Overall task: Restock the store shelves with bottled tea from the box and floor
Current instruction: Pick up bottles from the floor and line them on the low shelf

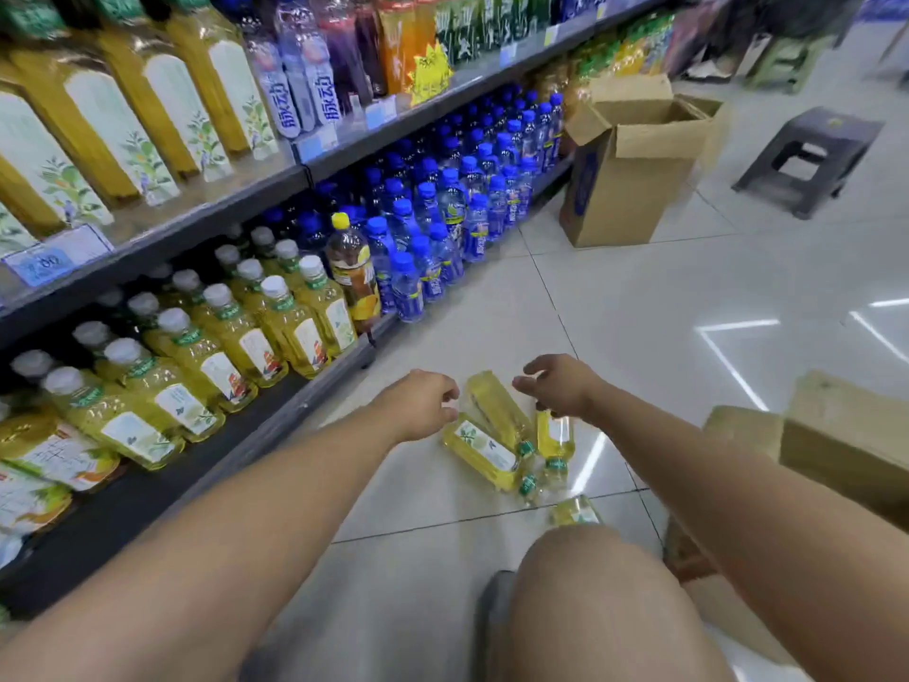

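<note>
A person crouches on the tiled floor (639, 307) beside a store shelf (206, 214), both bare arms stretched forward over a small cluster of tea bottles (484, 452) lying on their sides on the tiles. The left hand (423, 403) hovers just above the upper end of the nearest bottle, its fingers curled loosely inward and holding nothing. The right hand (556, 383) hangs over the bottles too, fingers partly curled and apart, also empty; whether its fingertips touch the bottle beneath cannot be told. Three yellow bottles with green caps lie close together, touching or nearly so, and a fourth bottle (575, 511) lies a little nearer the person, partly hidden behind a bare knee (580, 573). On the lowest shelf, rows of matching tea bottles with white caps (236, 327) stand upright, with blue-capped water bottles (442, 214) further along and one darker bottle with a yellow cap (351, 273) between the two groups. Taller yellow bottles (147, 100) fill the shelf above. An open cardboard box (634, 160) stands on the floor at the far end of the shelf, near a dark plastic stool (811, 155). Another cardboard box (846, 435) sits at the person's right, only partly in view.
</note>
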Action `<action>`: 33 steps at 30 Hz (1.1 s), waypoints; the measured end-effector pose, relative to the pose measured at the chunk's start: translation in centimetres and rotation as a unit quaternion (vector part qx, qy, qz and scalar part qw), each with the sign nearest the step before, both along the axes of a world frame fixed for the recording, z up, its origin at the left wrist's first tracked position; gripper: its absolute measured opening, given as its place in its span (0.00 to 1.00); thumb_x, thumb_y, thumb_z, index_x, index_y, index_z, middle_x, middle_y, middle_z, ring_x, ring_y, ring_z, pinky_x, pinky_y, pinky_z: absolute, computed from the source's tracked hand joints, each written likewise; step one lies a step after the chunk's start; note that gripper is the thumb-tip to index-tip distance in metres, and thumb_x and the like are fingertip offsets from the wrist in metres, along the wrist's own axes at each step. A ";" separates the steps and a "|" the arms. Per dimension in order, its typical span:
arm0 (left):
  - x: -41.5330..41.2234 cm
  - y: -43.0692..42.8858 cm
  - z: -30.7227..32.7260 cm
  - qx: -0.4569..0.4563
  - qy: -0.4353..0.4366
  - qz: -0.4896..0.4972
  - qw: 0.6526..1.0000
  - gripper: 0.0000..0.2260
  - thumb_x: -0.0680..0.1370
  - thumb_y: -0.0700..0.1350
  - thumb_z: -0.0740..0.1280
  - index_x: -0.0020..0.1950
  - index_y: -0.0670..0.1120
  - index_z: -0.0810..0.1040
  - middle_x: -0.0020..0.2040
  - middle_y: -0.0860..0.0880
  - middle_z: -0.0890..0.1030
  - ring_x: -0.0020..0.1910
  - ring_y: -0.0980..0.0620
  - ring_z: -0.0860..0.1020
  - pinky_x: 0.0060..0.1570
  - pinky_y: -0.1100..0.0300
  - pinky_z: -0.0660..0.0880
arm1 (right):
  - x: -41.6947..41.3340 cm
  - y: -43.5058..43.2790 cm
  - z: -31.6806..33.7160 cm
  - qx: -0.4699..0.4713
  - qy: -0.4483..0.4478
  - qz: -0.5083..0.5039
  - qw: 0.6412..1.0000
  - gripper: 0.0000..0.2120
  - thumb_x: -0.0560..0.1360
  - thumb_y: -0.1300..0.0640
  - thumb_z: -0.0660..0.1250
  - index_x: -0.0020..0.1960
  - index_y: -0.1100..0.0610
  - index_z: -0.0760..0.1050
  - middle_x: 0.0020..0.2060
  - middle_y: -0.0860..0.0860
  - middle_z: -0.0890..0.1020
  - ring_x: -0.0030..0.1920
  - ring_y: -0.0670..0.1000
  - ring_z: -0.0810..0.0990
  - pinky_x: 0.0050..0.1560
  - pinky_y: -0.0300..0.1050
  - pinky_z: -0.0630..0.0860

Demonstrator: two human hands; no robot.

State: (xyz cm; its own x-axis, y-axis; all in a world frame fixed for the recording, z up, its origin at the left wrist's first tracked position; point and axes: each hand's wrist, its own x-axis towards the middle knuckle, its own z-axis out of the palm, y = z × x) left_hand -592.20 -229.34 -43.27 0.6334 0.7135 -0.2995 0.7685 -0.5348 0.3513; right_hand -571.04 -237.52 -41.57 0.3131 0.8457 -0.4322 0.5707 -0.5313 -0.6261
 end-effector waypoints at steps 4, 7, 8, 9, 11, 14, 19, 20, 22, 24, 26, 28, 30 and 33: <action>4.2 -2.8 -4.2 0.002 0.069 -0.081 0.994 0.15 0.79 0.50 0.66 0.66 0.51 0.78 0.64 0.48 0.78 0.63 0.46 0.76 0.61 0.52 0.74 | 3.3 -5.6 -5.6 -0.038 -0.005 -0.034 0.999 0.23 0.77 0.45 0.67 0.67 0.55 0.74 0.58 0.55 0.81 0.53 0.56 0.82 0.54 0.48 0.78; 7.0 -4.1 -9.1 -0.001 0.087 -0.112 0.990 0.19 0.80 0.50 0.64 0.71 0.53 0.74 0.69 0.48 0.74 0.68 0.45 0.73 0.60 0.54 0.72 | 4.8 -9.5 -11.8 -0.087 -0.012 -0.067 0.994 0.25 0.76 0.44 0.67 0.69 0.54 0.72 0.60 0.55 0.81 0.55 0.54 0.80 0.51 0.40 0.72; 7.7 -4.5 -10.7 -0.006 0.090 -0.121 0.988 0.19 0.81 0.50 0.64 0.73 0.52 0.73 0.71 0.48 0.73 0.68 0.45 0.73 0.59 0.54 0.72 | 5.1 -10.8 -13.8 -0.105 -0.012 -0.076 0.992 0.25 0.76 0.44 0.67 0.70 0.54 0.71 0.61 0.55 0.80 0.58 0.55 0.80 0.54 0.42 0.73; 8.5 -5.0 -12.2 -0.012 0.095 -0.136 0.986 0.19 0.81 0.49 0.64 0.73 0.52 0.72 0.71 0.48 0.73 0.68 0.45 0.73 0.59 0.54 0.73 | 5.4 -12.2 -15.7 -0.125 -0.011 -0.085 0.988 0.26 0.77 0.44 0.67 0.71 0.54 0.71 0.62 0.55 0.79 0.60 0.56 0.79 0.57 0.44 0.74; 9.9 -5.7 -15.0 -0.019 0.105 -0.172 0.979 0.18 0.81 0.48 0.63 0.72 0.50 0.73 0.69 0.47 0.75 0.66 0.44 0.74 0.58 0.51 0.76 | 5.6 -14.9 -19.2 -0.159 -0.009 -0.106 0.982 0.26 0.76 0.46 0.67 0.71 0.54 0.70 0.63 0.55 0.79 0.61 0.57 0.78 0.57 0.45 0.74; 11.8 -5.9 -18.6 -0.013 0.095 -0.204 0.974 0.13 0.81 0.46 0.62 0.65 0.46 0.75 0.62 0.45 0.77 0.60 0.43 0.76 0.49 0.52 0.77 | 5.5 -18.5 -23.1 -0.172 0.002 -0.151 0.973 0.24 0.73 0.51 0.69 0.68 0.53 0.72 0.59 0.54 0.81 0.57 0.57 0.80 0.48 0.40 0.71; 14.1 -6.6 -23.1 -0.022 0.096 -0.237 0.967 0.16 0.81 0.43 0.63 0.69 0.44 0.72 0.65 0.44 0.74 0.64 0.42 0.74 0.55 0.50 0.75 | 5.2 -22.6 -27.4 -0.183 0.000 -0.203 0.962 0.25 0.73 0.52 0.69 0.68 0.54 0.69 0.58 0.56 0.80 0.56 0.58 0.79 0.47 0.42 0.71; 14.5 -6.6 -23.9 -0.020 0.110 -0.253 0.961 0.17 0.81 0.41 0.63 0.70 0.44 0.72 0.66 0.44 0.74 0.65 0.42 0.74 0.57 0.49 0.75 | 5.1 -23.1 -28.0 -0.197 0.011 -0.212 0.957 0.26 0.73 0.50 0.69 0.69 0.53 0.68 0.58 0.55 0.80 0.56 0.58 0.79 0.46 0.42 0.71; 15.3 -6.5 -25.4 0.006 0.140 -0.286 0.948 0.19 0.79 0.38 0.63 0.71 0.44 0.71 0.68 0.44 0.74 0.66 0.42 0.73 0.61 0.50 0.73 | 5.1 -23.7 -29.1 -0.230 0.032 -0.222 0.947 0.26 0.73 0.46 0.68 0.68 0.52 0.66 0.56 0.55 0.81 0.55 0.59 0.80 0.47 0.45 0.73; 15.8 -6.4 -26.7 0.046 0.175 -0.314 0.932 0.22 0.77 0.36 0.62 0.72 0.43 0.68 0.69 0.44 0.73 0.68 0.42 0.70 0.65 0.51 0.68 | 5.4 -24.5 -30.2 -0.259 0.034 -0.223 0.939 0.27 0.72 0.45 0.70 0.68 0.51 0.68 0.56 0.55 0.82 0.56 0.59 0.80 0.50 0.45 0.75; 16.1 -6.6 -27.7 0.085 0.207 -0.329 0.917 0.26 0.77 0.37 0.62 0.76 0.42 0.64 0.72 0.44 0.70 0.70 0.41 0.68 0.70 0.50 0.63 | 5.8 -25.1 -31.0 -0.279 0.031 -0.204 0.938 0.27 0.71 0.44 0.71 0.68 0.51 0.72 0.57 0.53 0.83 0.56 0.57 0.81 0.51 0.44 0.76; 16.4 -6.6 -28.5 0.119 0.231 -0.330 0.907 0.27 0.78 0.38 0.62 0.77 0.41 0.62 0.72 0.43 0.72 0.71 0.41 0.68 0.71 0.50 0.62 | 6.1 -25.3 -31.6 -0.277 0.064 -0.184 0.941 0.28 0.71 0.43 0.73 0.69 0.50 0.72 0.59 0.51 0.82 0.58 0.54 0.80 0.53 0.43 0.75; 16.6 -6.5 -28.9 0.138 0.259 -0.335 0.896 0.24 0.79 0.39 0.61 0.75 0.42 0.65 0.69 0.43 0.75 0.73 0.41 0.65 0.71 0.48 0.60 | 6.2 -25.3 -31.8 -0.267 0.099 -0.163 0.945 0.29 0.71 0.43 0.74 0.69 0.50 0.72 0.59 0.50 0.81 0.59 0.52 0.79 0.56 0.43 0.75; 16.1 -6.2 -29.3 0.159 0.311 -0.365 0.863 0.18 0.81 0.42 0.60 0.71 0.45 0.72 0.69 0.45 0.76 0.78 0.41 0.56 0.73 0.43 0.54 | 6.4 -24.5 -31.0 -0.234 0.117 -0.158 0.952 0.29 0.72 0.43 0.74 0.68 0.54 0.71 0.60 0.51 0.81 0.59 0.52 0.79 0.60 0.49 0.76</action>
